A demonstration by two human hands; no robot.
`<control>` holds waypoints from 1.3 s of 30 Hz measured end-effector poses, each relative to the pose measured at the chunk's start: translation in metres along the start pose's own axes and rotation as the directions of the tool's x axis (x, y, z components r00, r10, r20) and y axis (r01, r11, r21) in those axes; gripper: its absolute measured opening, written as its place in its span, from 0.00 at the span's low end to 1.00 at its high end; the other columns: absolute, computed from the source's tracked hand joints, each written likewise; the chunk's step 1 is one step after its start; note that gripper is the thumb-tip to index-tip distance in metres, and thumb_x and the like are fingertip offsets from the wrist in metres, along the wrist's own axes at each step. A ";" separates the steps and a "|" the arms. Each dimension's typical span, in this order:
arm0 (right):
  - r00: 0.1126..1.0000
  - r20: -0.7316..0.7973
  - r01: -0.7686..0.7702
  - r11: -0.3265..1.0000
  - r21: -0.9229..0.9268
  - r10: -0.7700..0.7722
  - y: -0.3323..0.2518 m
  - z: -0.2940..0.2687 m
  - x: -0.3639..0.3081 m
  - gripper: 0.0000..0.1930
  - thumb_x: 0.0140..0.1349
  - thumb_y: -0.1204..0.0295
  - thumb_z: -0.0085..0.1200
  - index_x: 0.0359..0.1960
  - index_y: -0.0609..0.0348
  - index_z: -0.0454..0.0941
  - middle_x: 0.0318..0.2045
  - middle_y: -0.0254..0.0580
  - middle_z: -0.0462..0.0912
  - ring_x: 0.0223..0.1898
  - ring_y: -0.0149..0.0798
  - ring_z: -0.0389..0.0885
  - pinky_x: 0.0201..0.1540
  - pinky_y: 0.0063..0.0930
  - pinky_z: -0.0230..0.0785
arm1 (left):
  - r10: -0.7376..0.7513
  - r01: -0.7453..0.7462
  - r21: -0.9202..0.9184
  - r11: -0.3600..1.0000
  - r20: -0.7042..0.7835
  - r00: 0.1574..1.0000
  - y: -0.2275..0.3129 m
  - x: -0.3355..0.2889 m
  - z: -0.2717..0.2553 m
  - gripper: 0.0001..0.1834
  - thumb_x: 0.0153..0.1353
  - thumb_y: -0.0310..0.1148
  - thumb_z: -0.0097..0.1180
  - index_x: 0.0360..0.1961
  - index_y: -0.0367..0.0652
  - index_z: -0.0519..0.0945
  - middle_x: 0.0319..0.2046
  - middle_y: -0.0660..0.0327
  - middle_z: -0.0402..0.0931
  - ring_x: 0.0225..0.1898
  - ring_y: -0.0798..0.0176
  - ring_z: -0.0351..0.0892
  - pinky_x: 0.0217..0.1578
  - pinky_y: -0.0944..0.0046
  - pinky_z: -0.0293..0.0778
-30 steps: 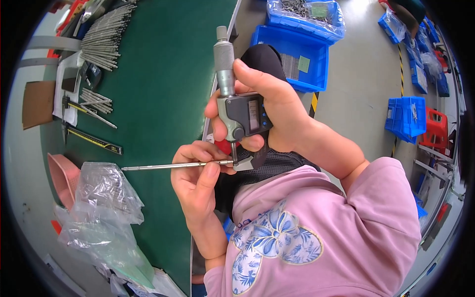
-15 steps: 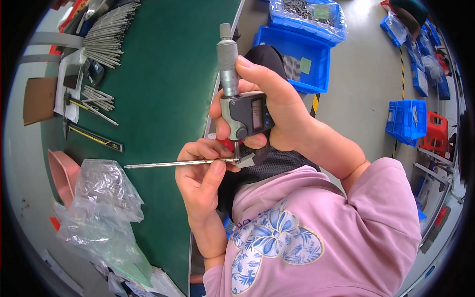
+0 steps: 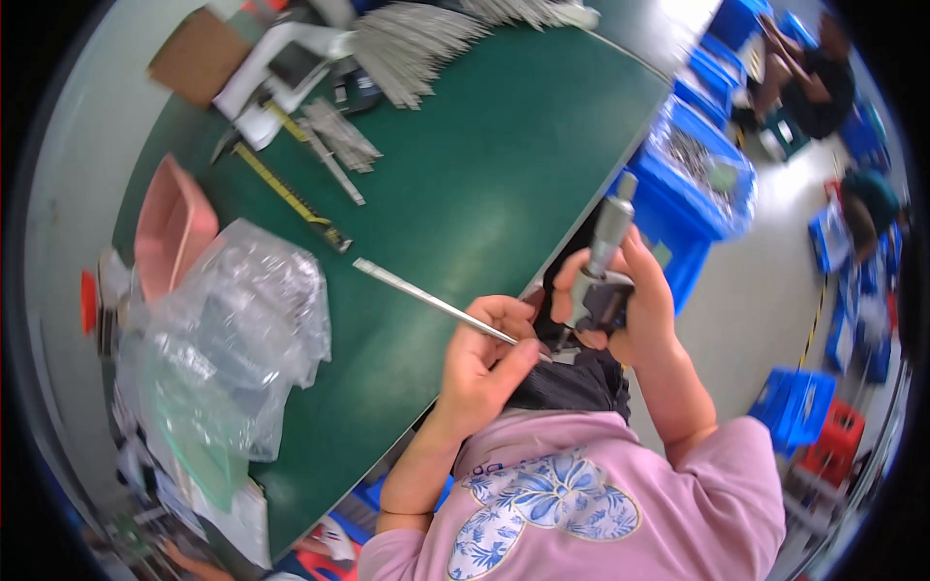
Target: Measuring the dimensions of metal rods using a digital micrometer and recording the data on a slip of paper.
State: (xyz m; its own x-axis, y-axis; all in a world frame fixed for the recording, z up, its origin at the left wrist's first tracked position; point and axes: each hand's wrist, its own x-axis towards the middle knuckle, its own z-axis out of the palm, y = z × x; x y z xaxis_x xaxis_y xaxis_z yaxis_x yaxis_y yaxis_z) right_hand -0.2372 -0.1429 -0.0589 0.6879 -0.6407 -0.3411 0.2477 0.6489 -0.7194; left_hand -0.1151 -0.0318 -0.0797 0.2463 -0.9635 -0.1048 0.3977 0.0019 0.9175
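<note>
My left hand (image 3: 484, 373) pinches a thin metal rod (image 3: 426, 298) between thumb and fingers. The rod's long free end points out over the green table, up and to the left. In my right hand (image 3: 644, 305) is a grey digital micrometer (image 3: 610, 237), its thimble pointing up and its dark display housing turned toward my palm. The rod's near end lies close to the micrometer's measuring jaws; blur hides whether they touch. Both hands are above my lap, by the table edge.
On the green table (image 3: 484, 174) lie a bundle of rods (image 3: 412, 48), a smaller pile (image 3: 341, 136) and a caliper (image 3: 291, 198). Left are a pink bin (image 3: 174, 228) and clear plastic bags (image 3: 242, 339). Blue crates (image 3: 697, 165) stand right; people are beyond.
The view has turned, so the table and my hands appear tilted and shifted right. The rod, earlier at the micrometer's jaws, now slants away from it. Both hands keep their holds.
</note>
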 end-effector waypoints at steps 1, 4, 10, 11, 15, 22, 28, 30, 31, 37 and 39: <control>0.997 0.044 0.068 0.995 -0.077 -0.065 0.001 0.000 0.000 0.25 0.56 0.52 0.37 0.29 0.65 0.72 0.19 0.44 0.77 0.09 0.28 0.66 0.08 0.14 0.52 | 0.041 -0.039 0.065 0.997 -0.021 0.999 -0.002 -0.002 -0.001 0.19 0.51 0.20 0.50 0.45 0.36 0.62 0.25 0.64 0.68 0.28 0.73 0.69 0.30 0.74 0.68; 0.982 0.160 0.174 0.813 -0.555 -0.101 -0.007 0.019 -0.006 0.10 0.40 0.75 0.61 0.25 0.64 0.74 0.23 0.37 0.77 0.25 0.25 0.74 0.28 0.17 0.67 | 0.135 -0.112 0.418 0.901 -0.025 0.991 0.000 -0.011 0.001 0.30 0.51 0.24 0.51 0.55 0.34 0.54 0.23 0.61 0.68 0.22 0.69 0.70 0.25 0.71 0.68; 0.947 0.299 0.310 0.568 -0.762 -0.117 -0.006 0.038 0.004 0.09 0.39 0.77 0.59 0.25 0.65 0.75 0.23 0.36 0.76 0.26 0.25 0.74 0.30 0.18 0.67 | 0.155 -0.103 0.685 0.721 -0.015 0.988 0.020 -0.019 0.006 0.35 0.48 0.28 0.55 0.56 0.34 0.53 0.18 0.59 0.69 0.19 0.59 0.71 0.22 0.66 0.68; 0.945 0.309 0.319 0.524 -0.790 -0.109 -0.012 0.042 0.009 0.09 0.39 0.77 0.59 0.24 0.65 0.75 0.23 0.36 0.76 0.26 0.25 0.74 0.29 0.18 0.67 | 0.113 -0.063 0.714 0.697 -0.022 0.993 0.027 -0.023 0.004 0.34 0.46 0.28 0.55 0.55 0.34 0.56 0.17 0.59 0.70 0.19 0.59 0.71 0.22 0.66 0.68; 0.926 0.346 0.378 0.327 -0.866 -0.154 -0.038 0.063 0.058 0.09 0.38 0.75 0.58 0.24 0.66 0.75 0.19 0.38 0.76 0.23 0.25 0.73 0.26 0.20 0.66 | 0.603 -0.374 0.831 0.413 0.058 0.795 0.070 -0.055 -0.023 0.21 0.44 0.25 0.54 0.44 0.37 0.70 0.18 0.61 0.71 0.18 0.62 0.72 0.20 0.67 0.67; 0.929 0.314 0.243 -0.317 -0.917 -0.198 -0.042 0.113 0.193 0.20 0.32 0.66 0.57 0.33 0.58 0.78 0.28 0.49 0.77 0.31 0.42 0.77 0.36 0.30 0.69 | 0.764 0.137 0.879 0.456 -0.466 0.447 0.141 -0.100 -0.101 0.04 0.52 0.23 0.48 0.26 0.36 0.75 0.22 0.63 0.69 0.25 0.70 0.68 0.25 0.73 0.64; 0.962 0.226 0.119 -0.507 -0.854 -0.155 -0.032 0.146 0.220 0.18 0.34 0.67 0.56 0.33 0.53 0.78 0.33 0.47 0.78 0.38 0.44 0.77 0.41 0.32 0.69 | 0.573 0.347 0.917 0.198 -0.395 0.718 0.125 -0.079 -0.145 0.05 0.48 0.27 0.50 0.25 0.38 0.77 0.25 0.54 0.72 0.29 0.52 0.73 0.30 0.59 0.67; 0.959 0.233 0.126 -0.492 -0.862 -0.163 -0.029 0.149 0.222 0.17 0.34 0.67 0.56 0.31 0.55 0.78 0.29 0.47 0.79 0.35 0.43 0.78 0.40 0.32 0.69 | 0.568 0.388 0.912 0.135 -0.392 0.723 0.121 -0.071 -0.150 0.06 0.48 0.28 0.50 0.26 0.38 0.77 0.25 0.54 0.72 0.29 0.53 0.73 0.30 0.59 0.67; 0.958 0.242 0.136 -0.495 -0.858 -0.157 -0.029 0.151 0.221 0.17 0.34 0.67 0.56 0.31 0.55 0.78 0.29 0.47 0.79 0.35 0.43 0.78 0.40 0.32 0.69 | 0.534 0.415 0.901 0.127 -0.415 0.737 0.122 -0.066 -0.153 0.06 0.48 0.29 0.50 0.26 0.38 0.77 0.24 0.54 0.73 0.29 0.52 0.73 0.30 0.58 0.67; 0.908 0.358 0.250 -0.403 -0.880 -0.218 -0.035 0.133 0.200 0.20 0.35 0.62 0.61 0.33 0.57 0.78 0.29 0.49 0.79 0.35 0.45 0.77 0.40 0.33 0.68 | 0.410 0.604 0.795 -0.059 -0.532 0.741 0.128 -0.025 -0.167 0.14 0.47 0.39 0.52 0.27 0.37 0.77 0.28 0.52 0.75 0.33 0.52 0.75 0.32 0.58 0.71; 0.928 0.338 0.274 -0.327 -0.904 -0.158 -0.042 0.119 0.189 0.23 0.36 0.61 0.61 0.37 0.57 0.77 0.33 0.51 0.78 0.39 0.45 0.76 0.45 0.32 0.66 | 0.271 0.711 0.687 -0.147 -0.664 0.697 0.137 -0.014 -0.162 0.23 0.46 0.48 0.53 0.32 0.36 0.77 0.34 0.53 0.76 0.36 0.55 0.76 0.36 0.59 0.72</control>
